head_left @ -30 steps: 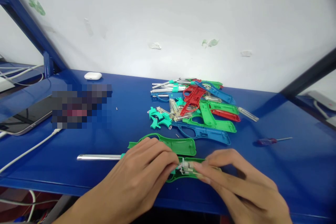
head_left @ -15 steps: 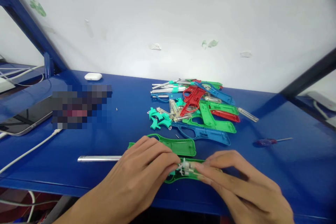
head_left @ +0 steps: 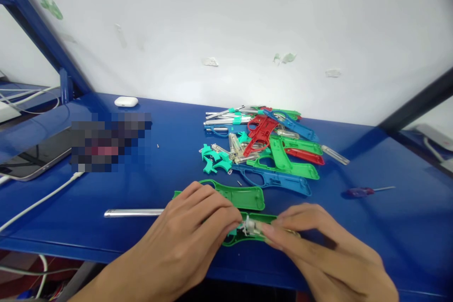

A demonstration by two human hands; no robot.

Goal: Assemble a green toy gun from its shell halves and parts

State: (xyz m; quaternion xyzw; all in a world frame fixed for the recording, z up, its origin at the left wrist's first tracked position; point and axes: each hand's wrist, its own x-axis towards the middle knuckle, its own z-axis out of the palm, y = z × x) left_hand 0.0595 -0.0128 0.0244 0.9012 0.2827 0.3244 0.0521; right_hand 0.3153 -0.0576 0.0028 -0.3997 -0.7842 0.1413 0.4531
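In front of me lies a green lighter casing half (head_left: 244, 241), its hollow side up, with a teal trigger (head_left: 232, 232) and a small white valve piece (head_left: 249, 225) in it. My left hand (head_left: 193, 231) is closed over the casing's left part, fingertips pinched beside the valve piece. A long metal tube (head_left: 134, 213) sticks out to the left from under that hand. My right hand (head_left: 318, 245) pinches a clear fuel tank (head_left: 261, 227) at the valve's right; the fingers mostly cover it. Just behind lies another green casing half (head_left: 244, 197), partly hidden by my left hand.
Behind are piled blue (head_left: 283, 181), red (head_left: 261, 132) and green casing halves (head_left: 293, 167), teal triggers (head_left: 212, 158), clear tanks and metal tubes. A screwdriver (head_left: 361, 191) lies right; a phone (head_left: 38, 155), cable (head_left: 42, 205) and white earphone case (head_left: 126, 102) left. The white wall stands behind.
The valve piece and the fuel tank have tilted and shifted slightly between my fingertips. My right hand has turned a little; my left hand has hardly moved.
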